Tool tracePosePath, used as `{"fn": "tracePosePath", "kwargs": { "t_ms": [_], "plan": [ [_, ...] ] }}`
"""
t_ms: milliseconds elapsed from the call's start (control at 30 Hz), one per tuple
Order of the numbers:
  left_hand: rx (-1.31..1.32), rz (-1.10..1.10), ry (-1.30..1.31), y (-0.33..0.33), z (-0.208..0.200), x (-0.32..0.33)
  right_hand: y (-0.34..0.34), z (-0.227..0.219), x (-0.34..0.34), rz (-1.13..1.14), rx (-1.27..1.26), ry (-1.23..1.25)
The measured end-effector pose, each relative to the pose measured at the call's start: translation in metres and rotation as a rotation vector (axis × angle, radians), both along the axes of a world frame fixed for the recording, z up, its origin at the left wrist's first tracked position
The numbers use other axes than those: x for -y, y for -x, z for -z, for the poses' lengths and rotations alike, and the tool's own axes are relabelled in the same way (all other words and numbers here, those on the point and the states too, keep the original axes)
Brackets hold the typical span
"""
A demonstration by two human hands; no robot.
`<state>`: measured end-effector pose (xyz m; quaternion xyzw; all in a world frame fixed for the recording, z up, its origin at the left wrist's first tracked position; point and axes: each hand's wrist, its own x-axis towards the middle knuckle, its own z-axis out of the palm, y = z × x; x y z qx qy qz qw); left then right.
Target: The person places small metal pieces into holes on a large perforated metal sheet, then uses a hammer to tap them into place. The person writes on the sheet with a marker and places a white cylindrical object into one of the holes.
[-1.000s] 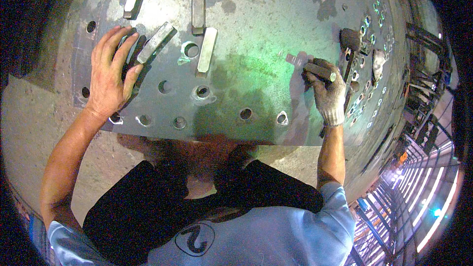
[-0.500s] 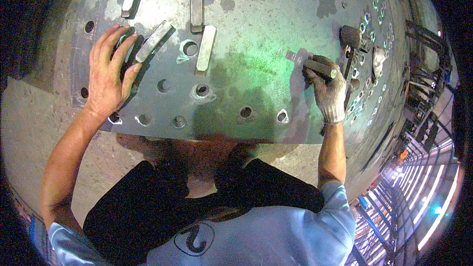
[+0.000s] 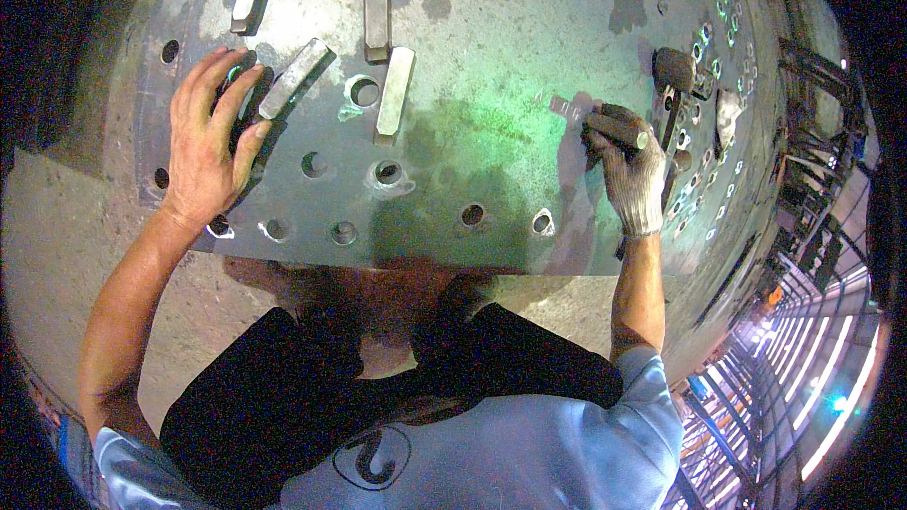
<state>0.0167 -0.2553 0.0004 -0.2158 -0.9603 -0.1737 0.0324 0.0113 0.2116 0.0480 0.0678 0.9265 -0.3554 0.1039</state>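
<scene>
A large steel plate (image 3: pixel 472 142) lies in front of me, drilled with several round holes. My left hand (image 3: pixel 206 137) is bare and rests on it, fingers spread, beside a short metal bar (image 3: pixel 297 78). Part of a dark shape shows under those fingertips; I cannot tell what it is. A knitted glove covers my right hand (image 3: pixel 625 170). Its fingers close round a short, thick, dark cylinder (image 3: pixel 619 129) with a pale round end, whose exact kind is unclear. Just left of these fingers, small markings (image 3: pixel 567 109) show on the plate in shadow.
More metal bars (image 3: pixel 377 14) lie on the plate's left half. Right of my gloved hand is what looks like a hammer, with a dark block head (image 3: pixel 674 68). A pale crumpled thing (image 3: pixel 727 115) lies beyond it. The plate's near edge passes before my knees.
My right hand and the cylinder have shifted very slightly rightward, and the markings beside them show a little more. My left hand stays in place on the plate.
</scene>
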Motion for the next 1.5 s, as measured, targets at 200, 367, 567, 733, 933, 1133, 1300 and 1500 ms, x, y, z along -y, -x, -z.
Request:
{"fn": "tracePosePath", "kwargs": {
  "t_ms": [200, 367, 567, 733, 933, 1133, 1300, 1500],
  "plan": [
    [-0.01, 0.009, -0.025, 0.0, 0.002, 0.001, 0.001, -0.003, 0.003, -0.046, -0.029, -0.043],
    [-0.01, 0.01, -0.012, 0.0, 0.001, 0.001, 0.001, -0.007, 0.006, 0.015, 0.05, 0.015],
    [-0.011, 0.008, -0.01, 0.0, 0.003, 0.002, 0.001, -0.006, 0.004, -0.021, 0.003, -0.039],
    [-0.01, -0.003, 0.001, 0.0, 0.001, 0.001, 0.002, -0.004, -0.002, -0.057, 0.002, -0.06],
    [-0.018, 0.0, -0.004, 0.0, 0.001, 0.0, 0.001, -0.002, -0.005, -0.036, -0.002, -0.031],
    [-0.014, 0.003, -0.01, 0.0, 0.002, 0.002, 0.0, -0.006, 0.005, 0.002, -0.004, -0.001],
    [-0.005, -0.003, -0.012, -0.001, 0.001, 0.001, 0.0, -0.005, 0.004, -0.015, -0.014, -0.016],
    [0.0, -0.002, -0.002, -0.001, 0.001, 0.001, 0.0, -0.003, 0.004, 0.007, -0.012, -0.005]
  ]
}}
